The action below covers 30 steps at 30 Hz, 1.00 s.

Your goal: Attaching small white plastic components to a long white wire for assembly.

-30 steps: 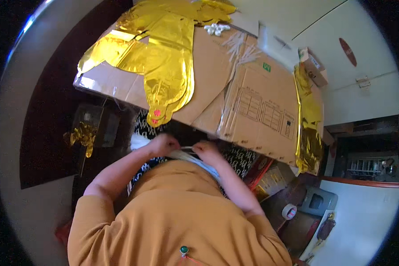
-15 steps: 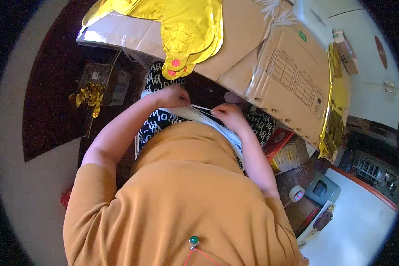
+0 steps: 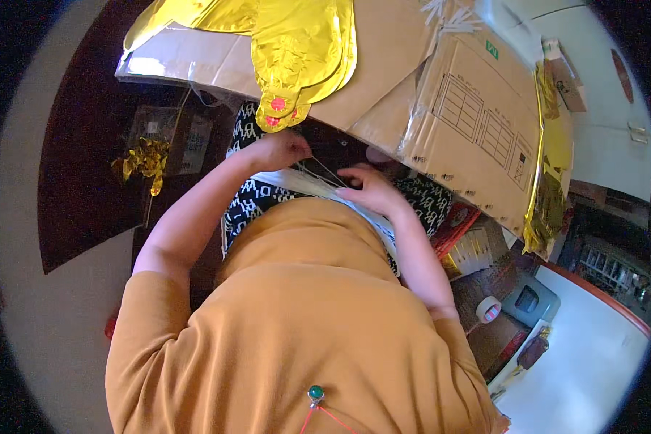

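Note:
My left hand (image 3: 276,150) is closed, pinching one end of a thin pale string (image 3: 325,172) just below the tail of a flat gold foil balloon (image 3: 296,43). My right hand (image 3: 372,189) pinches the same string farther right, over a bundle of white strands (image 3: 307,184) lying on my lap. The string runs taut between both hands. The balloon rests on flattened cardboard (image 3: 383,50). My lap is covered by a black and white patterned cloth (image 3: 253,206).
A large cardboard box (image 3: 477,123) lies to the right with another gold foil piece (image 3: 550,166) along its far side. A clear packet of gold bits (image 3: 152,155) sits at the left. A roll of tape (image 3: 489,309) and small boxes are at lower right.
The view has tilted down, so the balloon and cardboard sit higher in the picture. My hands have moved slightly apart, drawing the string out between them.

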Motion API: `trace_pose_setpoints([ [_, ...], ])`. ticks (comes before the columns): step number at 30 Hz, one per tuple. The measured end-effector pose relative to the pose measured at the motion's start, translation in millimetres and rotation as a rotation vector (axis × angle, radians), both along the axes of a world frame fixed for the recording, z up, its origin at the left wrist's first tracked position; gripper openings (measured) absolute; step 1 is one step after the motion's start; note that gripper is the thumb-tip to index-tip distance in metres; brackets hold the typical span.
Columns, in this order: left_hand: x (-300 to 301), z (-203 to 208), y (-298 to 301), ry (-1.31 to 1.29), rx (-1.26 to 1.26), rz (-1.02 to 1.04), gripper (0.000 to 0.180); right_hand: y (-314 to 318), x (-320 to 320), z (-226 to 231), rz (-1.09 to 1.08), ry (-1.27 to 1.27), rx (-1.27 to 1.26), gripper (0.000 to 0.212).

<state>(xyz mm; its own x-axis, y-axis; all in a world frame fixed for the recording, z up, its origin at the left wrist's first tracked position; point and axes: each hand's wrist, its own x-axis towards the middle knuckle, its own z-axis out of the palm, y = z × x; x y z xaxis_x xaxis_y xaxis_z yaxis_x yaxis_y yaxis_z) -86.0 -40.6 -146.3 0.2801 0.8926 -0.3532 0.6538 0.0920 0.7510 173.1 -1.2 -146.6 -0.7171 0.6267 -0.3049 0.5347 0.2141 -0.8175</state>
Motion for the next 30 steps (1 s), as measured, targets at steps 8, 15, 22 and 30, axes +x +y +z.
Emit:
trace_pose_setpoints([
  [8, 10, 34, -32, -0.046, 0.316, 0.206, 0.019, -14, -32, 42, -0.268, 0.123, -0.062, 0.021],
  [15, 48, 124, -49, 0.098, 0.665, -0.135, 0.009, -44, -23, 122, -0.282, 0.257, -0.030, 0.007],
  [22, 36, 198, -29, -0.114, 0.551, -0.098, 0.011, -33, -15, 160, -0.219, 0.424, -0.056, 0.008],
  [30, 40, 221, -19, -0.105, 0.589, -0.158, 0.011, -23, -22, 196, -0.190, 0.440, 0.202, 0.009],
])
